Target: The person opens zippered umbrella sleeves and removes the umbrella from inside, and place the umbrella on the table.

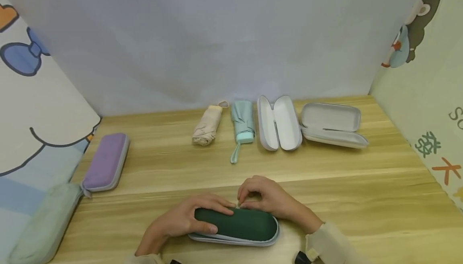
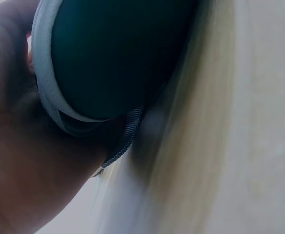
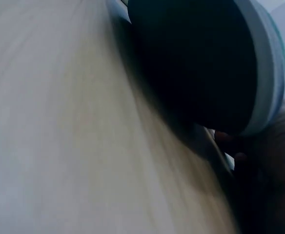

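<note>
A dark green zip glasses case (image 1: 246,224) with a pale grey rim lies on the table near its front edge. My left hand (image 1: 191,215) holds it, fingers over the far top and thumb on the near side. At the far edge my right hand (image 1: 265,197) has thumb and forefinger together, pinching what looks like the zip pull, mostly hidden by the fingers. In the left wrist view, zip teeth (image 2: 132,124) hang loose from the rim at that end of the case. In the right wrist view, the case (image 3: 196,63) hides most of the right fingers.
Across the back stand a beige folded umbrella (image 1: 208,125), a mint folded umbrella (image 1: 243,119), an open white case (image 1: 285,123) and an open grey case (image 1: 330,117). To the left lie a purple case (image 1: 106,161) and a pale green pouch (image 1: 47,224). Cloth walls surround the table.
</note>
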A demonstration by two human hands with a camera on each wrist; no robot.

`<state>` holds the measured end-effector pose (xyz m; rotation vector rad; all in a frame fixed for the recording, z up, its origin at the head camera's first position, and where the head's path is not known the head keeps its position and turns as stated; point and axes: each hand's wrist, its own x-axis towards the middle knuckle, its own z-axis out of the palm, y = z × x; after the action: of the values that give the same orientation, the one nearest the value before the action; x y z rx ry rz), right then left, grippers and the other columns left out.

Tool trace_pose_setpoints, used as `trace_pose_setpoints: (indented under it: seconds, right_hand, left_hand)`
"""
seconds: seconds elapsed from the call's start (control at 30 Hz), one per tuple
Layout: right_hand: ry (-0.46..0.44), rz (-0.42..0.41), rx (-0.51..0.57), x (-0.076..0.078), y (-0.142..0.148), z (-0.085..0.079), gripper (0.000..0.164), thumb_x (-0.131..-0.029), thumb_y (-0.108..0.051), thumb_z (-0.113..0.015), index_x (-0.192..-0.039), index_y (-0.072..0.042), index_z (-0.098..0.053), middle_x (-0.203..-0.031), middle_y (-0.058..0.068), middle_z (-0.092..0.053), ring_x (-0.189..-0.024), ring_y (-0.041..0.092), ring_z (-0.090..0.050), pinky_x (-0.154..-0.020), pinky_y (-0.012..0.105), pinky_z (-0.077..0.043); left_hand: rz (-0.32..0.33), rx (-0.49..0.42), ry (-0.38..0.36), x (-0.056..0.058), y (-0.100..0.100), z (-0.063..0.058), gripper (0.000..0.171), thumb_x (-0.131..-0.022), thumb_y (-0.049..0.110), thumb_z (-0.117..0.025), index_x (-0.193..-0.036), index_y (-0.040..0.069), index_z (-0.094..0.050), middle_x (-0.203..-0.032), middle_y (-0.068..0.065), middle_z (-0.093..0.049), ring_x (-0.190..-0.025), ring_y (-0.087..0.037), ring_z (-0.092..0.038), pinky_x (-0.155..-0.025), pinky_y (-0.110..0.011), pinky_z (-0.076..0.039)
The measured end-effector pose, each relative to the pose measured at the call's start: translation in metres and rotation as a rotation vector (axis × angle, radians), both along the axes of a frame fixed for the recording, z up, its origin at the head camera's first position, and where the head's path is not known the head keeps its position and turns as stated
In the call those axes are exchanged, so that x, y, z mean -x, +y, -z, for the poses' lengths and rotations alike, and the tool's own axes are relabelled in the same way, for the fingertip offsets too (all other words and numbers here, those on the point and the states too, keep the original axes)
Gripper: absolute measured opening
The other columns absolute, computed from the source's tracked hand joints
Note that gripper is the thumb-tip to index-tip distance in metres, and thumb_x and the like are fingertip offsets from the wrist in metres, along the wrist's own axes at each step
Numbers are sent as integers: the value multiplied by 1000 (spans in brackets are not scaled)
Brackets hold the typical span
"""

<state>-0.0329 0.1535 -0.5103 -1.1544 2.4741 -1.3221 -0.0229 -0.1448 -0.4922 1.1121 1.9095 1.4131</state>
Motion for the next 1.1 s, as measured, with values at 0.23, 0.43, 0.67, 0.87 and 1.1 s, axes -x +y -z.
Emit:
trace_pose_setpoints:
  seconds: [0.23, 0.43, 0.67, 0.87, 1.1]
  right_hand:
    - [17, -42, -50, 8, -19, 1, 4, -94, -24, -79, -96, -22, -76, -105, -9, -74, -101, 6, -64, -93, 28, -53]
    - [44, -65, -70, 17, -32, 0, 3, -95, -23, -77, -93, -21, -76, -105, -7, -74, -100, 9, -64, -93, 29, -54]
    - [16, -100, -79, 20, -37, 0, 4, -95, -22, -76, -97, -18, -77, -109, -5, -75, -104, 9, -65, -97, 30, -53]
    - [-46, -62, -45, 12, -33, 1, 6, -96, -17, -76, -100, -20, -76, -107, -4, -75, -101, 7, -65, -93, 28, -54]
    - [-257, 57, 82, 0, -12, -3, 10, -104, -24, -66, -108, -22, -75, -103, -1, -75, -88, 4, -65, -80, 25, -55]
  left_hand:
    - [-7, -10, -4, -1, 0, 1, 42, -95, 15, -76, -136, 22, -71, -146, -1, -65, -138, -15, -57, -116, -31, -43]
    - [-17, -11, -3, -2, 2, 1, 41, -95, 17, -76, -136, 22, -71, -145, 0, -66, -139, -15, -56, -117, -30, -42]
    - [-42, 7, -59, -4, -2, 2, 41, -96, 16, -76, -135, 24, -71, -147, 1, -65, -141, -14, -55, -118, -28, -40]
    - [-65, -24, -73, -7, -3, 7, 39, -97, 15, -73, -136, 22, -71, -144, -1, -67, -137, -14, -58, -115, -27, -43]
    - [-134, -6, -140, -4, 1, 5, 37, -102, 18, -68, -138, 23, -69, -141, 0, -68, -131, -14, -63, -108, -25, -47]
